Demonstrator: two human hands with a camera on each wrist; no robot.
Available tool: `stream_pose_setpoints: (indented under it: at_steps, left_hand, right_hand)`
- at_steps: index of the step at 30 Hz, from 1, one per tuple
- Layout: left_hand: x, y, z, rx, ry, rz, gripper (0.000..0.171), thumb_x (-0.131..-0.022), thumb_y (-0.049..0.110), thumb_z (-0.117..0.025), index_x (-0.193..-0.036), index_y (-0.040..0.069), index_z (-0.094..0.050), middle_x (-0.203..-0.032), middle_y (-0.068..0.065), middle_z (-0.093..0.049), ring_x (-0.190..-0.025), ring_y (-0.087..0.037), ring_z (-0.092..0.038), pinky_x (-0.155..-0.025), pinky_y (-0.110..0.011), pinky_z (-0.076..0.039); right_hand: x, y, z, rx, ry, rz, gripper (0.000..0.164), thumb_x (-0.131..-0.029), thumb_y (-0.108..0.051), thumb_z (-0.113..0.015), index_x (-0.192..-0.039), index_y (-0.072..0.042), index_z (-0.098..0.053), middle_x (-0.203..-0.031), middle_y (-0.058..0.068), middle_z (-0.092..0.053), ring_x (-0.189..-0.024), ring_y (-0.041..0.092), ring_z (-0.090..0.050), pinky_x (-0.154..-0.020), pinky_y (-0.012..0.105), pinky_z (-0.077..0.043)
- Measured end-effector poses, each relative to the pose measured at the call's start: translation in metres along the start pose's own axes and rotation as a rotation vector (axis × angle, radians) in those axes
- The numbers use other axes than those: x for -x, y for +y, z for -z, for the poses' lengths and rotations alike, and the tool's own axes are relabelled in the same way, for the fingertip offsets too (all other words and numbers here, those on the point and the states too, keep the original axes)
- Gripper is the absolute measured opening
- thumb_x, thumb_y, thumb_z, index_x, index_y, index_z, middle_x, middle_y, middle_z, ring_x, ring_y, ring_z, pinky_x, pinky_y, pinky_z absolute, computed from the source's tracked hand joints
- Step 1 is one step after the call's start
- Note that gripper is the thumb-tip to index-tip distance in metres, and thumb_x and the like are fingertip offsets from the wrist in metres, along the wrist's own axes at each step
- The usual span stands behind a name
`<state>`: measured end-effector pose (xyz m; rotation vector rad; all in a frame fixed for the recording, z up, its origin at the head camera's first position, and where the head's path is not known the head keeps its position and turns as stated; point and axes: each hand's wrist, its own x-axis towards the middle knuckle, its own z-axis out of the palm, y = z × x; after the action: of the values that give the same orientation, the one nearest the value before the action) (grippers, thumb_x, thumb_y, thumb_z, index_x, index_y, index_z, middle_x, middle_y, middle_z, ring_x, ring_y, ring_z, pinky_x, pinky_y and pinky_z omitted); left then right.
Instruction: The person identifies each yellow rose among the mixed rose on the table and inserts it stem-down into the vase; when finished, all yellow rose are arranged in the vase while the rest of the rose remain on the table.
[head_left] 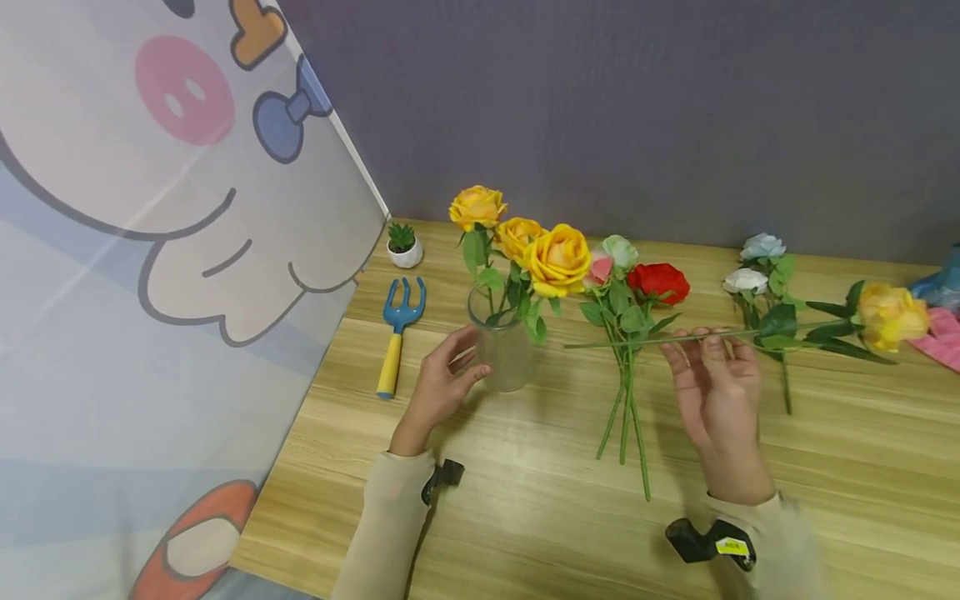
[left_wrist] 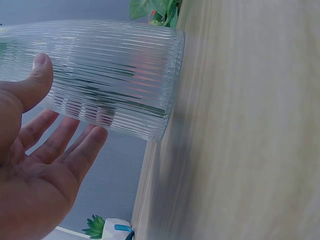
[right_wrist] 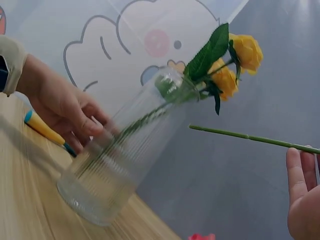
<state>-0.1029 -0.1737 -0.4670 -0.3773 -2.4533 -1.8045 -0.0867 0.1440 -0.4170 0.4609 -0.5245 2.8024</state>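
Note:
An upright ribbed glass vase [head_left: 506,358] holds three yellow roses [head_left: 557,260]. My left hand [head_left: 444,375] grips the vase's left side, its thumb on the near face and its fingers round the far side. Through the glass in the left wrist view, green stems show inside the vase [left_wrist: 125,75]. With its palm turned up, my right hand [head_left: 720,392] pinches the stem of another yellow rose [head_left: 892,317]. That rose lies level, bloom to the right and bare stem end pointing toward the vase. In the right wrist view, the stem [right_wrist: 240,135] ends beside the vase.
Red, pink and pale green flowers [head_left: 626,304] lie beneath the held stem. White and pale blue flowers [head_left: 753,271] are farther right. Left of the vase lie a blue and yellow hand fork [head_left: 397,337] and a small potted succulent [head_left: 405,246]. A pink cloth [head_left: 941,337] sits at the right edge.

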Motion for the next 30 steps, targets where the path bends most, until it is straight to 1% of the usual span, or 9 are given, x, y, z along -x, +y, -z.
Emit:
stream_pose_setpoints:
  at_steps: [3, 9, 12, 15, 22, 28, 30]
  left_hand:
    - [-0.001, -0.001, 0.000, -0.001, -0.001, -0.003, 0.063, -0.086, -0.009, -0.077, -0.143, -0.011, -0.051, -0.144, -0.032, -0.054, -0.134, -0.046, -0.055, -0.108, -0.043, -0.054]
    - [-0.001, -0.002, 0.000, 0.002, -0.002, 0.003, 0.063, -0.086, -0.009, -0.077, -0.143, -0.012, -0.050, -0.144, -0.032, -0.053, -0.134, -0.046, -0.055, -0.109, -0.043, -0.054]
    - [0.000, -0.002, 0.000, 0.003, 0.000, 0.008, 0.062, -0.086, -0.010, -0.077, -0.142, -0.012, -0.051, -0.144, -0.032, -0.053, -0.134, -0.046, -0.054, -0.109, -0.043, -0.054]
    - [0.000, -0.002, 0.001, 0.005, 0.001, 0.008, 0.063, -0.086, -0.010, -0.077, -0.142, -0.012, -0.051, -0.144, -0.032, -0.053, -0.134, -0.046, -0.054, -0.109, -0.043, -0.054]
    - [0.000, -0.002, 0.001, 0.012, -0.001, 0.001, 0.062, -0.086, -0.010, -0.077, -0.142, -0.012, -0.051, -0.143, -0.033, -0.054, -0.133, -0.046, -0.055, -0.109, -0.044, -0.054]
    - [0.001, -0.001, 0.001, 0.010, -0.004, -0.004, 0.062, -0.086, -0.011, -0.077, -0.142, -0.012, -0.051, -0.142, -0.033, -0.054, -0.133, -0.046, -0.055, -0.109, -0.043, -0.054]
    - [0.000, -0.001, 0.001, 0.009, -0.005, -0.007, 0.061, -0.086, -0.011, -0.076, -0.141, -0.012, -0.051, -0.142, -0.033, -0.055, -0.133, -0.047, -0.055, -0.109, -0.043, -0.054]
  right_hand:
    - [-0.001, 0.003, -0.004, 0.004, -0.007, 0.006, 0.011, -0.104, 0.011, -0.046, -0.102, 0.014, -0.057, -0.101, 0.025, -0.069, -0.098, 0.037, -0.071, -0.089, 0.044, -0.065]
    - [-0.002, 0.010, -0.014, 0.015, 0.010, 0.010, 0.009, -0.103, 0.011, -0.047, -0.104, 0.014, -0.056, -0.101, 0.026, -0.068, -0.098, 0.035, -0.070, -0.089, 0.043, -0.065]
    - [-0.004, 0.013, -0.019, 0.002, -0.008, 0.006, 0.009, -0.103, 0.011, -0.049, -0.103, 0.014, -0.057, -0.101, 0.026, -0.069, -0.098, 0.035, -0.070, -0.089, 0.043, -0.065]
    - [-0.007, 0.016, -0.025, 0.014, -0.033, 0.001, 0.008, -0.102, 0.010, -0.050, -0.102, 0.014, -0.058, -0.101, 0.025, -0.070, -0.098, 0.034, -0.070, -0.089, 0.043, -0.065]
    - [-0.012, 0.023, -0.036, 0.021, -0.042, 0.009, 0.007, -0.100, 0.011, -0.055, -0.103, 0.016, -0.060, -0.099, 0.026, -0.072, -0.096, 0.034, -0.070, -0.088, 0.044, -0.066]
    - [-0.017, 0.028, -0.043, 0.017, -0.074, 0.012, 0.010, -0.100, 0.011, -0.056, -0.106, 0.017, -0.059, -0.100, 0.026, -0.072, -0.097, 0.034, -0.071, -0.088, 0.044, -0.066]
    - [-0.017, 0.030, -0.046, 0.027, -0.073, 0.018, 0.010, -0.099, 0.011, -0.057, -0.107, 0.017, -0.060, -0.099, 0.026, -0.071, -0.096, 0.034, -0.071, -0.086, 0.043, -0.066]
